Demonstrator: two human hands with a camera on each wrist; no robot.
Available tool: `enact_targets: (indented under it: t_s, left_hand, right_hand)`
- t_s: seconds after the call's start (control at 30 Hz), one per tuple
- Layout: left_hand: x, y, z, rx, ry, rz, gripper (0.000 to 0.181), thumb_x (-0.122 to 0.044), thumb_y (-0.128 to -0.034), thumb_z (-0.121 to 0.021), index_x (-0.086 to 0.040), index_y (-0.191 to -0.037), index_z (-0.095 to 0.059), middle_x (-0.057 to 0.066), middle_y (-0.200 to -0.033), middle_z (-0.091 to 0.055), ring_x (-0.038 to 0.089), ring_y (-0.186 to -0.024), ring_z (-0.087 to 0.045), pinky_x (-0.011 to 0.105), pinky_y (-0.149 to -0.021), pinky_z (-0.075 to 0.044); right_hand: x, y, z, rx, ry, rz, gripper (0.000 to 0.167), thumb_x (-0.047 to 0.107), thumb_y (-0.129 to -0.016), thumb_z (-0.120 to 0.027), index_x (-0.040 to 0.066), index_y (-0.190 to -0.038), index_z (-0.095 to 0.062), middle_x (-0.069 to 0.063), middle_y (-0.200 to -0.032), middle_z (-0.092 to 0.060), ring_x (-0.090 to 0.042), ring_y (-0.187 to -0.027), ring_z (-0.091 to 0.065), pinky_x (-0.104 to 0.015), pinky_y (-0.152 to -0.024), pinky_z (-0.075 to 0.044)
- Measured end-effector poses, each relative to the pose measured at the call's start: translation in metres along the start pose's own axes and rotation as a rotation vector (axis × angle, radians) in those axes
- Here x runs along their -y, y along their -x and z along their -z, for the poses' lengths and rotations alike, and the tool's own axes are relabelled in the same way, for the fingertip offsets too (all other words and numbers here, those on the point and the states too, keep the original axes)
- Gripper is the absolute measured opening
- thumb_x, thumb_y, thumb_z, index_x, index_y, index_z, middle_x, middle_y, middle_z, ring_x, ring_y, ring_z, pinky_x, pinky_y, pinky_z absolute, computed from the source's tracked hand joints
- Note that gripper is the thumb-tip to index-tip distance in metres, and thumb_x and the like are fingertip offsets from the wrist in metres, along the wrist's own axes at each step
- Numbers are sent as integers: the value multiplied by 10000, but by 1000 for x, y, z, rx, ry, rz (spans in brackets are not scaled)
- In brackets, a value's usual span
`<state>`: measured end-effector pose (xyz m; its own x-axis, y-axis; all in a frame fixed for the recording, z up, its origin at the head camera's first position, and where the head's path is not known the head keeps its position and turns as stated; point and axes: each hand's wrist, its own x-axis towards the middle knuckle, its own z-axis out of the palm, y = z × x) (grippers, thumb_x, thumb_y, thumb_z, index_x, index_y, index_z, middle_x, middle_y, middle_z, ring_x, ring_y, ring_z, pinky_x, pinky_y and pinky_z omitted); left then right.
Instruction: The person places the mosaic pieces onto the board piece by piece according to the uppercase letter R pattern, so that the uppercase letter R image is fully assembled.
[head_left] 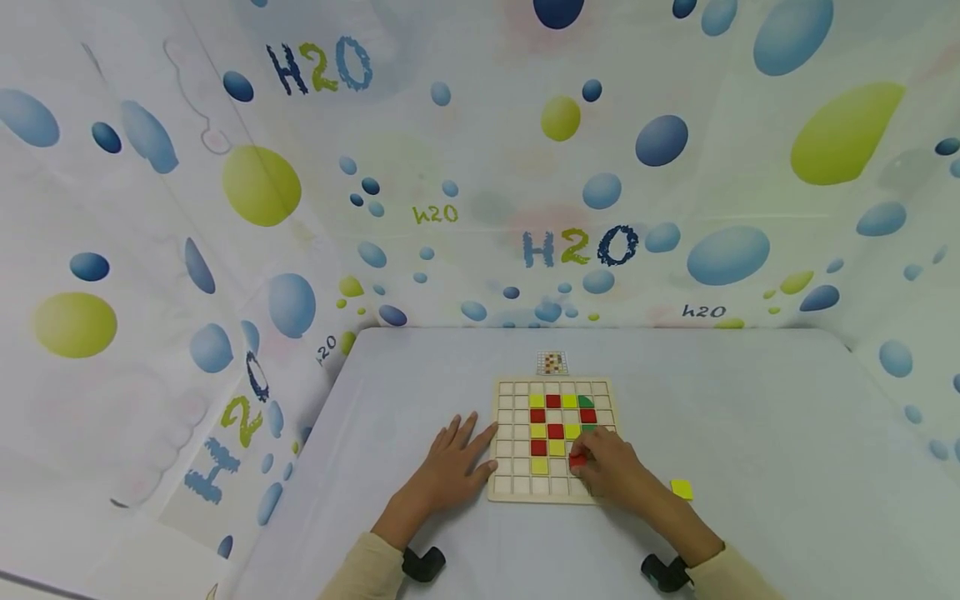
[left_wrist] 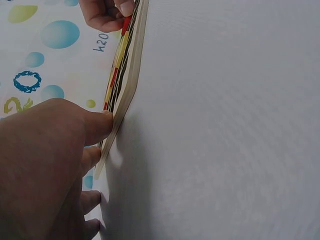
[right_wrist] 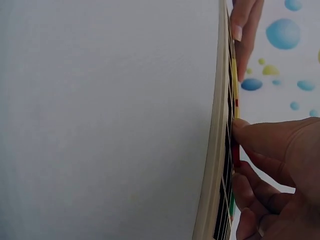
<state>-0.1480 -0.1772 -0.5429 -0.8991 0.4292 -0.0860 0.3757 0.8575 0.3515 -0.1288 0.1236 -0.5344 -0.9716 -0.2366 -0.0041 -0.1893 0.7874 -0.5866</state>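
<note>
A wooden grid board point(head_left: 514, 485) lies flat on the table, with red, yellow and green tiles in several of its squares. My right hand point(head_left: 613, 468) pinches a red tile point(head_left: 577, 461) between thumb and fingers over the lower right part of the grid. In the right wrist view, the red tile point(right_wrist: 236, 155) shows at the fingertips, low against the board. My left hand point(head_left: 452, 465) lies with its fingers spread at the board's left side. In the left wrist view, that thumb point(left_wrist: 100, 127) touches the board's edge.
Behind the board lies a small printed card point(head_left: 552, 363) with a coloured grid pattern. A loose yellow tile point(head_left: 681, 489) lies on the white table to the right, beside my right forearm. A patterned sheet point(head_left: 480, 167) with blue and green drops hangs behind the table.
</note>
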Motion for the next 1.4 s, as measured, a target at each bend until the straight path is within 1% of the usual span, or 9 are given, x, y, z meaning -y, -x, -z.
enact_targets:
  t_s: [0.13,0.37,0.53,0.77,1.03,1.1,1.2,1.27,1.4]
  left_hand:
    - [1,0,-2,1,-13,6,635,-501,-1093,-477,-268,-1669,-343,144,-1755,-215,432,-1625,-127,623,-1288,-179]
    - [0,-1,-2,-7,1,6,640,-491,-1086,-499,-259,-1664,-355,144,-1752,-226,436,-1623,-133,632,-1283,-183]
    - [-1,0,-2,-15,-1,-1,638,-486,-1086,-500,-252,-1663,-360,147,-1750,-233,439,-1621,-142,638,-1280,-188]
    - [-2,0,0,-9,15,-10,638,-462,-1084,-523,-230,-1659,-370,171,-1746,-228,451,-1617,-143,648,-1277,-181]
    - [-3,0,0,-6,-10,13,641,-479,-1083,-518,-248,-1660,-366,143,-1752,-227,434,-1623,-138,623,-1288,-180]
    - [-2,-1,-1,-10,-8,10,640,-478,-1081,-523,-245,-1658,-372,146,-1750,-233,437,-1621,-141,627,-1285,-185]
    - [-2,-2,-1,-12,-10,10,640,-480,-1080,-521,-248,-1658,-372,145,-1750,-234,436,-1622,-142,627,-1285,-185]
    - [-2,-2,-1,-14,-15,9,640,-481,-1080,-518,-248,-1658,-372,145,-1749,-236,437,-1621,-144,627,-1284,-189]
    - [-1,-2,-2,-10,-21,12,647,-485,-1079,-516,-253,-1663,-360,145,-1751,-231,440,-1620,-145,629,-1283,-191]
  right_hand:
    - [0,0,-3,12,0,5,200,144,-896,-853,186,-998,-686,35,-988,-606,-164,-999,-559,-418,-940,-546]
    - [0,3,1,78,-28,33,215,137,-890,-858,211,-986,-680,46,-1000,-590,-163,-989,-535,-398,-909,-555]
    - [1,4,6,68,5,39,192,135,-915,-835,223,-983,-679,58,-1001,-579,-165,-1014,-539,-439,-950,-519]
    - [-1,6,9,71,8,44,156,109,-933,-809,212,-976,-700,74,-1012,-583,-152,-1022,-545,-455,-963,-507]
    - [-1,8,9,64,28,87,129,119,-949,-792,210,-1006,-720,78,-1031,-577,-144,-1011,-565,-432,-915,-484]
    - [-2,10,13,64,22,64,130,142,-941,-805,217,-1015,-730,69,-1068,-588,-151,-1032,-574,-426,-909,-480]
    - [-8,16,23,64,3,-3,147,172,-929,-820,221,-1037,-733,52,-1114,-607,-161,-1044,-580,-417,-919,-510]
    - [-17,22,32,62,-7,-52,168,189,-931,-817,213,-1069,-724,46,-1119,-614,-162,-1045,-581,-405,-913,-530]
    - [-41,40,53,69,-4,-81,278,215,-911,-838,164,-1144,-696,0,-1125,-614,-187,-1045,-604,-405,-866,-559]
